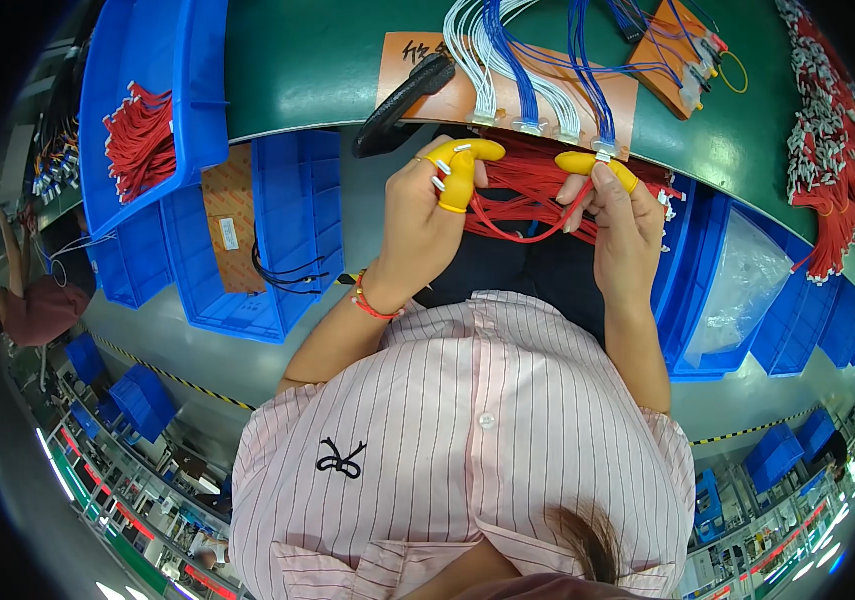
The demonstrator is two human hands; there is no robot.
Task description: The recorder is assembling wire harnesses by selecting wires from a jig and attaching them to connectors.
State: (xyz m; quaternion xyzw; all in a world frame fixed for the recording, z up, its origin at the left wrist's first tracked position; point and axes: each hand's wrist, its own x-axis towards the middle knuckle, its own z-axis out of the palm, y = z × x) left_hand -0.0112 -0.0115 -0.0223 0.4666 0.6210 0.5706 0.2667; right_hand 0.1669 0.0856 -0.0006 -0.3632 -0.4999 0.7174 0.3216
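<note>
red wires [522,205]; blue bins [277,240]; pink-striped shirt [467,440]

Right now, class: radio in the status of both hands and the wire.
Left hand and right hand pinching one red wire. White connector at right fingertips. Nothing blocking.

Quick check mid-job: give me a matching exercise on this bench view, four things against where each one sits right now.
Things:
1. red wire
2. white connector
3. black tool
4. red bracelet

Places:
A. lying on the green bench, at the left end of the orange board
B. around the left wrist
C. looped between the left hand and the right hand
D. at the right hand's yellow-capped fingertips, on the end of blue wires

Pairs: 1-C, 2-D, 3-A, 4-B
</note>
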